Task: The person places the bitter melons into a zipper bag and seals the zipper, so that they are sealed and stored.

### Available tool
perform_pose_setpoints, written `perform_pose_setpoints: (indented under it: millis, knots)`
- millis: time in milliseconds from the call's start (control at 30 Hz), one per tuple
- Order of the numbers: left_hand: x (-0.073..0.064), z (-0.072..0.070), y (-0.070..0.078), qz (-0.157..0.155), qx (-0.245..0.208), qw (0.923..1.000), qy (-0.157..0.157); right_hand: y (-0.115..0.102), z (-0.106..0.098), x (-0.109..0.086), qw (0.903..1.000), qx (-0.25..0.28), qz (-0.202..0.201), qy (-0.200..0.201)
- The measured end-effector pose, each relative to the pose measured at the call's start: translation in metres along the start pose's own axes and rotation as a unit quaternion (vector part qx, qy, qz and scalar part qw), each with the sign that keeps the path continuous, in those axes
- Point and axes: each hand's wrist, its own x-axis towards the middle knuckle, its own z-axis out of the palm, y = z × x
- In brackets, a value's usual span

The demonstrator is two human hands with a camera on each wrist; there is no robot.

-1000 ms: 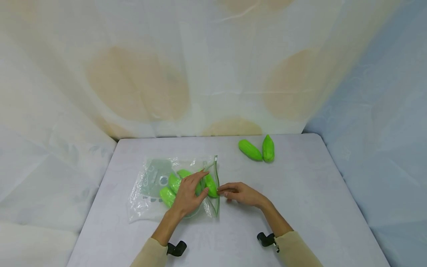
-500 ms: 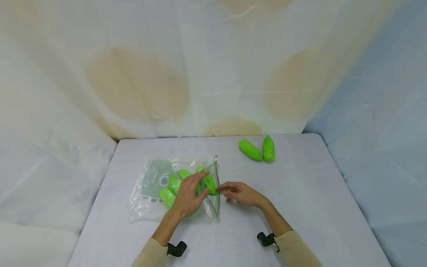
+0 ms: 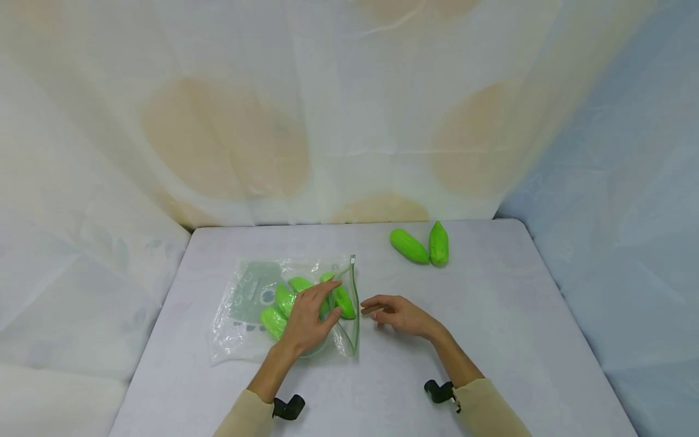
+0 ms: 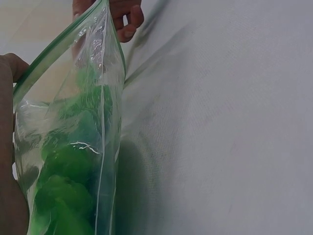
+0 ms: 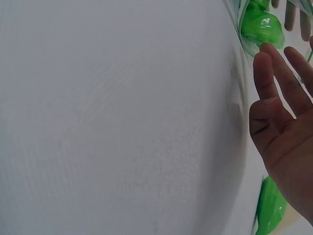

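Observation:
A clear zip bag (image 3: 226, 340) with a green-edged mouth lies on the table, its mouth facing right. Several bright green, gourd-like vegetables (image 3: 273, 321) show through its film. One of these green gourds (image 3: 344, 302) lies just inside the mouth. My left hand (image 3: 308, 318) rests over the bag, fingers and thumb spread at the upper rim, which stands raised. Part of the contents is hidden beneath it. Just right of the mouth, my right hand (image 3: 401, 315) is apart from the bag, fingers loosely extended and holding nothing, as the right wrist view also shows.
Two more green gourds (image 3: 409, 246) lie side by side near the table's back edge, right of the bag. The pale table (image 3: 491, 340) is enclosed by hanging cloth (image 3: 377, 133) at the back and sides. Black wrist cameras (image 3: 289, 407) project beside both sleeves.
The gourd at the mouth has slid slightly deeper into the bag. My right hand has let go of it and drawn back a little to the right. The left hand stays put.

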Motion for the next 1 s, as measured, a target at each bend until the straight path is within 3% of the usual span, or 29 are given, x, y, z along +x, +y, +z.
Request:
perform_pose_setpoints:
  millis: [333,1000]
  knots:
    - [-0.001,0.002,0.000,0.002,-0.001,1.0000,-0.001,0.004,0.011,0.008,0.9991,0.025,-0.010,-0.032]
    - [0.000,0.001,0.000,0.001,0.001,1.0000,0.004,-0.005,0.016,0.013,0.9998,-0.010,-0.010,-0.017]
